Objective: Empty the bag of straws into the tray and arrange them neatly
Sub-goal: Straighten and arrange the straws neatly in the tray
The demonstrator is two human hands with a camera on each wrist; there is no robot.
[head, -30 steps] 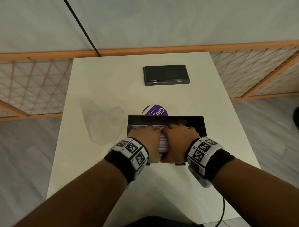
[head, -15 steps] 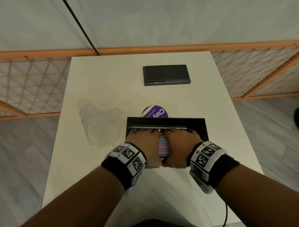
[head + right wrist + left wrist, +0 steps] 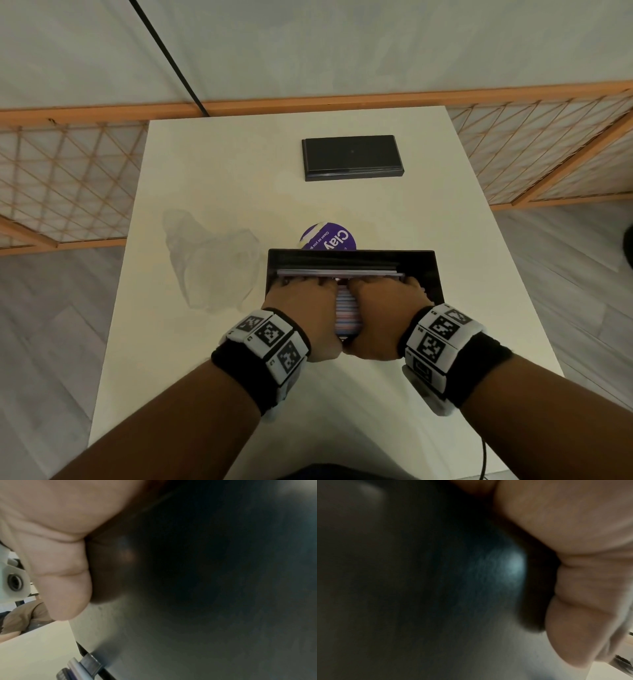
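A black tray (image 3: 434,274) sits near the front of the white table (image 3: 205,171), filled with striped pastel straws (image 3: 347,311) lying crosswise. Both hands lie palm-down on the straws, side by side. My left hand (image 3: 301,287) covers the left half and my right hand (image 3: 383,287) the right half, fingers bent down onto the pile near the far wall. In the left wrist view a thumb (image 3: 573,628) rests against the dark tray wall (image 3: 471,574). The right wrist view shows the same: thumb (image 3: 65,588), dark wall (image 3: 205,574), a few straw ends (image 3: 75,666). The empty clear bag (image 3: 212,260) lies left of the tray.
A purple round lid (image 3: 329,238) peeks out behind the tray. A flat black box (image 3: 352,157) lies at the far middle of the table. An orange lattice fence (image 3: 61,178) runs behind and beside it. A black cable (image 3: 483,459) hangs near my right forearm.
The straws along the tray's far wall now lie straighter and more even. Both hands have stayed on the pile, pressed slightly down and together.
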